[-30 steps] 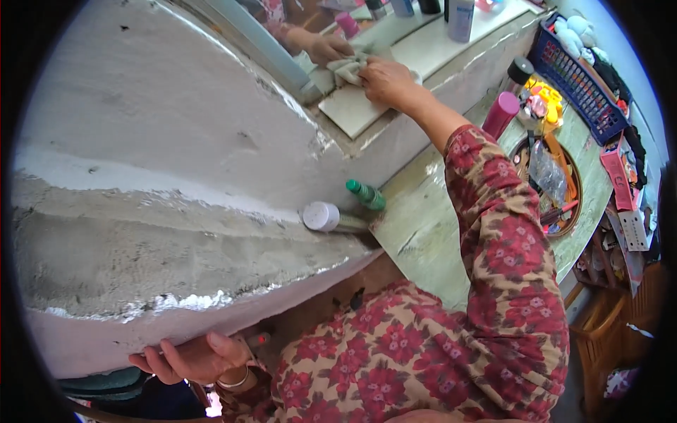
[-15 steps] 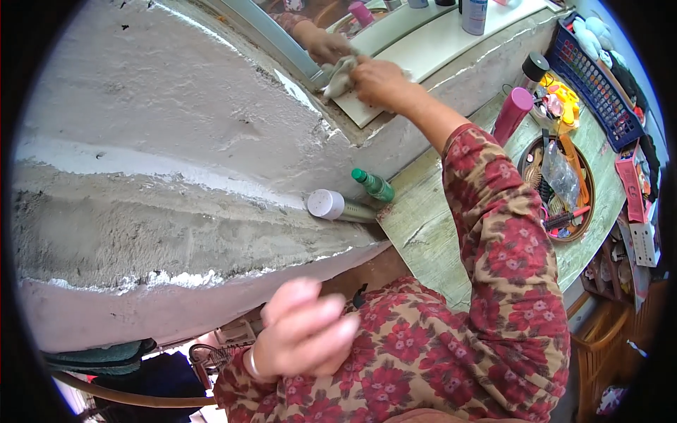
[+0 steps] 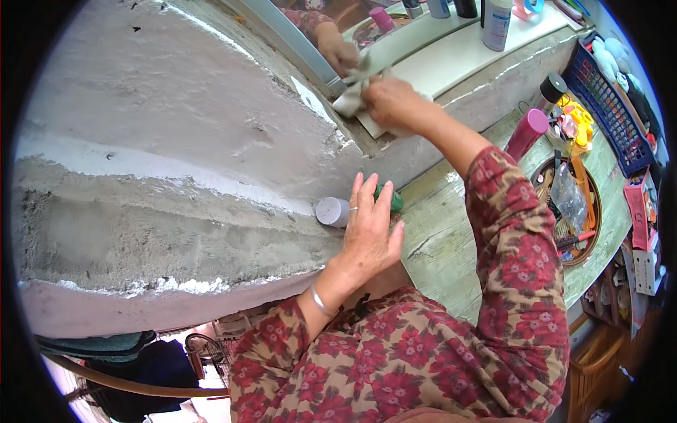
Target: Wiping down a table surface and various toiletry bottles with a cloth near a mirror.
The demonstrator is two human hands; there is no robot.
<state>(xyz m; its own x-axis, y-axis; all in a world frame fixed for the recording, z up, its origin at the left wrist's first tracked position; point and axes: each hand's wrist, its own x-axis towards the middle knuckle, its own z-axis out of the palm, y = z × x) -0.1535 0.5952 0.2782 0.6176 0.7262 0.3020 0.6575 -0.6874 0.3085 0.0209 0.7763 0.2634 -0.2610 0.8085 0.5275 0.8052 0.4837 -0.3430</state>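
My right hand [image 3: 396, 104] is closed on a whitish cloth [image 3: 347, 103], pressed against the corner of a white windowsill [image 3: 458, 67]. The window glass mirrors that hand. My left hand [image 3: 370, 229] is held out with its fingers stretched, a ring and a bracelet on it. It covers part of a green bottle [image 3: 395, 201] and the body of a container with a pale lilac cap [image 3: 331, 211]. Whether its fingers touch either one, I cannot tell.
A marbled tabletop [image 3: 441, 247] bears a round tray [image 3: 598, 229] of combs and brushes, a pink-capped bottle [image 3: 527, 134] and a black-capped bottle [image 3: 552, 88]. Beyond stands a blue basket [image 3: 606, 106]. A spray can [image 3: 496, 27] is on the sill. Rough plaster wall runs along the left.
My left hand has moved up and away from my body to the green bottle, its fingers straightening out. My right hand stays at the sill corner with the cloth.
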